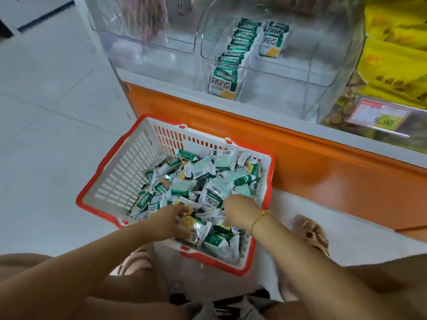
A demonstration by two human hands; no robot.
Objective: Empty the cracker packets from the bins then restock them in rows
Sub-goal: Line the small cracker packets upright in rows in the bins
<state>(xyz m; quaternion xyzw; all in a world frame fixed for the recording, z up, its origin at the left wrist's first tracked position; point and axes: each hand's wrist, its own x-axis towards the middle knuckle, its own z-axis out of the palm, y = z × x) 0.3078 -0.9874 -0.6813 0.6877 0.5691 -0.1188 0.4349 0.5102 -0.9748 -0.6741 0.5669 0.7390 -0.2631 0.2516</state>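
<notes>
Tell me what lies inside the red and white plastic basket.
A loose heap of green and white cracker packets fills the red and white plastic basket. The left hand and the right hand reach into the heap. Its floor and the lower packets are covered.

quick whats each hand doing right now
left hand: curled round a cracker packet in the basket
right hand: fingers hidden under it, cannot tell

Left hand (172, 218) and right hand (239, 210) reach forward and down, close together, backs up, both seemingly curled downward; grip unclear.
</notes>
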